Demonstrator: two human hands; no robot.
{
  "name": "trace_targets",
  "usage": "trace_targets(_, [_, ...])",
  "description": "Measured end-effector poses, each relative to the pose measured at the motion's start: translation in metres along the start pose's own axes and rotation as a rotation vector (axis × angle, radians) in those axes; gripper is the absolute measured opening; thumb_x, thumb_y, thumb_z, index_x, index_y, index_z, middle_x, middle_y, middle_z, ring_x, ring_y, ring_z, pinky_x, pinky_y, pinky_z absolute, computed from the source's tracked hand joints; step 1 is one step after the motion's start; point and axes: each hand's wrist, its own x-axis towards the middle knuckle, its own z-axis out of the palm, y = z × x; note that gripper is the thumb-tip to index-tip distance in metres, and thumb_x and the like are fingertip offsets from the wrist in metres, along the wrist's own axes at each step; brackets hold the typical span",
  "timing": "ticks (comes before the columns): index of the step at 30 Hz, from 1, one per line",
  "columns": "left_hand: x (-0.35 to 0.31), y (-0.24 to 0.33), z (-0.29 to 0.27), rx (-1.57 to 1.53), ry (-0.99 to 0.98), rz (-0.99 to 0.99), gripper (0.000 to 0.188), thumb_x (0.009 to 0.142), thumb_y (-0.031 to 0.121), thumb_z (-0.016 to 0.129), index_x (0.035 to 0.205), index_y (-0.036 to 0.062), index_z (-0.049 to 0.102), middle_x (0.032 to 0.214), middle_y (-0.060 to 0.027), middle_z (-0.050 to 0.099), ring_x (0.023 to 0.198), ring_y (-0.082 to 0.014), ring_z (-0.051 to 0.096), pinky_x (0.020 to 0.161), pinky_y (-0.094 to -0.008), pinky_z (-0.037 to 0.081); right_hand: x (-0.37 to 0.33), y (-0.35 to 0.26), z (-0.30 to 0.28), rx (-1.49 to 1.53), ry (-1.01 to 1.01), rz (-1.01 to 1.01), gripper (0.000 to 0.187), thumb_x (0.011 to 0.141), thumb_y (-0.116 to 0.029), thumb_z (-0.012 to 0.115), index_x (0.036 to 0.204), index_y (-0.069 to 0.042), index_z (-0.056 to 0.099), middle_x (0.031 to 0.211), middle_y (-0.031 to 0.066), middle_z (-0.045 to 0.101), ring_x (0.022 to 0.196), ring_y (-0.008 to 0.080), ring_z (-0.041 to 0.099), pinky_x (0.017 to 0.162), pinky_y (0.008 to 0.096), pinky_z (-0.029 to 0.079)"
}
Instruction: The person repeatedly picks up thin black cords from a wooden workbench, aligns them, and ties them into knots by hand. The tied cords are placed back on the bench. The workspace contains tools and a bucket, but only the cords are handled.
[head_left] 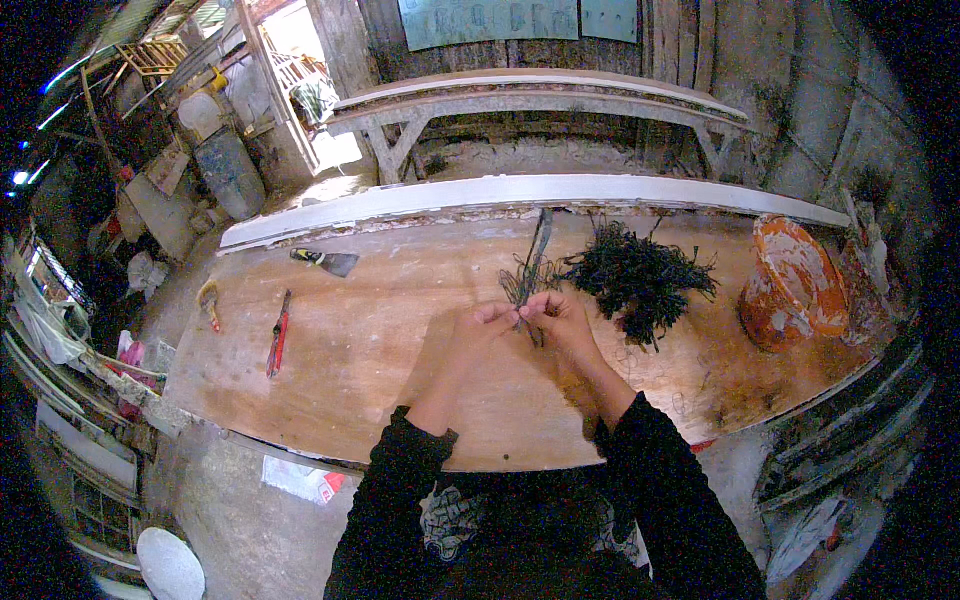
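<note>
Both my hands meet near the middle of the wooden table, fingertips pinched together. My left hand [485, 322] and my right hand [560, 320] close on a small bundle of thin dark strands [520, 285], whose loose loops fan out beyond the fingers. A long dark strip [542, 238] runs from the bundle toward the white beam at the far edge. Right of my hands lies a tangled heap of dark, looped strands [645, 275]. How the strands pass between my fingers is too small to make out.
On the table [350, 400] at left lie a putty knife [338, 263], a brush [209, 303] and a red-handled tool [277, 342]. An orange, white-smeared bucket [765, 305] leans at right. A white beam [480, 190] borders the far edge; behind it stands a bench [540, 98].
</note>
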Motion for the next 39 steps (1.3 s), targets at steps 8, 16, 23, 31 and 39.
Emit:
trace_targets(8, [-0.004,0.011,0.009,0.005,0.003,0.033,0.019,0.075,0.01,0.055,0.093,0.0013,0.057,0.084,-0.0006,0.058,0.072,-0.0064,0.052,0.065,-0.0179,0.041,0.002,0.01,-0.008,0.048,0.027,-0.005,0.011,0.069,-0.007,0.061,0.076,-0.005,0.052,0.069,-0.0013,0.052,0.065,0.0078,0.047,0.058,0.0192,0.038])
trace_targets(16, [0.001,0.007,0.003,-0.016,-0.007,0.047,0.019,0.076,0.011,0.055,0.093,0.0021,0.057,0.083,0.0006,0.058,0.074,-0.0061,0.051,0.067,-0.0179,0.04,0.001,-0.008,0.004,0.002,0.045,0.067,0.009,0.07,-0.005,0.059,0.076,-0.004,0.053,0.068,-0.001,0.052,0.062,0.0076,0.047,0.056,0.0195,0.038])
trace_targets(23, [0.003,0.009,0.0,0.069,0.076,-0.061,0.02,0.074,0.017,0.059,0.087,0.0015,0.057,0.076,-0.0011,0.058,0.068,-0.0067,0.052,0.062,-0.0183,0.041,0.002,-0.003,-0.001,-0.019,-0.025,0.024,0.004,0.072,-0.006,0.057,0.07,-0.006,0.054,0.065,-0.0012,0.053,0.058,0.0073,0.046,0.052,0.0193,0.036])
trace_targets(31, [0.002,0.012,0.004,0.052,0.075,0.124,0.015,0.072,0.013,0.06,0.081,0.0013,0.055,0.071,-0.0038,0.057,0.062,-0.0092,0.053,0.056,-0.0212,0.043,-0.003,-0.005,0.005,-0.24,-0.068,-0.05,0.006,0.073,-0.003,0.054,0.068,-0.006,0.052,0.064,-0.0005,0.052,0.061,0.0081,0.048,0.057,0.0217,0.04])
trace_targets(39, [0.002,0.009,-0.003,-0.123,0.099,-0.003,0.016,0.075,0.017,0.057,0.077,0.0019,0.054,0.068,-0.0039,0.056,0.059,-0.0101,0.053,0.053,-0.0212,0.043,0.002,0.004,0.0,-0.259,-0.184,-0.166,0.004,0.073,-0.003,0.054,0.076,-0.003,0.053,0.073,0.0018,0.055,0.068,0.0092,0.051,0.062,0.0219,0.041])
